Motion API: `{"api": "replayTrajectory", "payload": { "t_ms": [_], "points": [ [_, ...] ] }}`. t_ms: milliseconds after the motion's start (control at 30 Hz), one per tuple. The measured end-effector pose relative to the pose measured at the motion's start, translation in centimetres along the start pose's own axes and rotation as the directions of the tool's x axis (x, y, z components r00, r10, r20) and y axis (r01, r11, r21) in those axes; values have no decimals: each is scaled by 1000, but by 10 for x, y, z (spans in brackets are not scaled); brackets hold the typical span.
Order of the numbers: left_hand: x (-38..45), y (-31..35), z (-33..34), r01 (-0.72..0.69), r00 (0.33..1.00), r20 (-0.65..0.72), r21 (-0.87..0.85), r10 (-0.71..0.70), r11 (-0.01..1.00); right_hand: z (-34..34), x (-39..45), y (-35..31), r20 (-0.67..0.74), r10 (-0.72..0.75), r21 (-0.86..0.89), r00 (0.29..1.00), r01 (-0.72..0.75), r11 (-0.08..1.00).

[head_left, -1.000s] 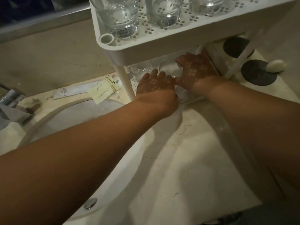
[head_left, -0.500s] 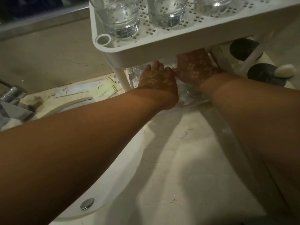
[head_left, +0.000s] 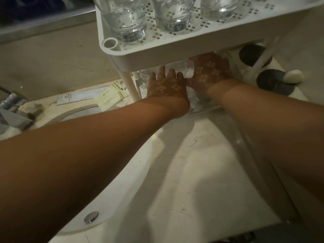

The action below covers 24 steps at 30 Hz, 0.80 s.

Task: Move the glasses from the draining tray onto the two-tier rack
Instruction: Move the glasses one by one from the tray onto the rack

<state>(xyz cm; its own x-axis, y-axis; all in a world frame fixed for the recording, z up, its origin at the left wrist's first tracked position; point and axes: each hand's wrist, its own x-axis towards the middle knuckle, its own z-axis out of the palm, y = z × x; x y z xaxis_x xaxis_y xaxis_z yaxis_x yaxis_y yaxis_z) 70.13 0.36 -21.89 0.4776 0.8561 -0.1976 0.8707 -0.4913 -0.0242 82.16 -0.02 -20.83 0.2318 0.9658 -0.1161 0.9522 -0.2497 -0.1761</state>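
The fingers of the left hand are extended and lie nearly flat, palm down, beneath the upper tier; whether anything is held under them cannot be told. The right hand is placed just beside it, bent over a glass on the lower tier; its fingers are hidden by the upper tier, so the grip cannot be told. A dotted light pattern is cast on both hand backs through the perforations above. Both forearms are stretched forward from the lower frame edge and converge at the rack.

Further clear glasses are seen dimly on the lower tier behind the hands. On the upper tier of the white two-tier rack, three glasses stand upright in a row, touching the perforated floor.

The rack is carried on the pale marble desk. A sink basin is set to the left, with sachets beside the rack leg. Two dark round coasters and a pale soap lie right of the rack. The desk surface nearest the camera is unoccupied.
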Motion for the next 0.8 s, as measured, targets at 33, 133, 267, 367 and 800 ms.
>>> {"api": "replayTrajectory", "payload": {
  "t_ms": [33,133,267,367,800],
  "points": [
    [-3,2,0,-13,1000,-6,10,13,1000,-1,-1,2,-32,28,39,999,-27,999],
    [-13,12,0,-83,996,-27,-7,83,997,-4,-12,15,-6,136,80,991,-135,988],
    [-20,26,-3,-166,986,-9,-19,166,986,-4,-27,28,51,200,259,978,-207,943],
    [-22,33,-1,-204,979,-2,-16,204,979,0,-38,33,47,262,261,964,-265,928],
    [-6,28,9,-208,976,-59,65,211,976,9,-33,34,2,255,183,967,-251,951]
  ]
}}
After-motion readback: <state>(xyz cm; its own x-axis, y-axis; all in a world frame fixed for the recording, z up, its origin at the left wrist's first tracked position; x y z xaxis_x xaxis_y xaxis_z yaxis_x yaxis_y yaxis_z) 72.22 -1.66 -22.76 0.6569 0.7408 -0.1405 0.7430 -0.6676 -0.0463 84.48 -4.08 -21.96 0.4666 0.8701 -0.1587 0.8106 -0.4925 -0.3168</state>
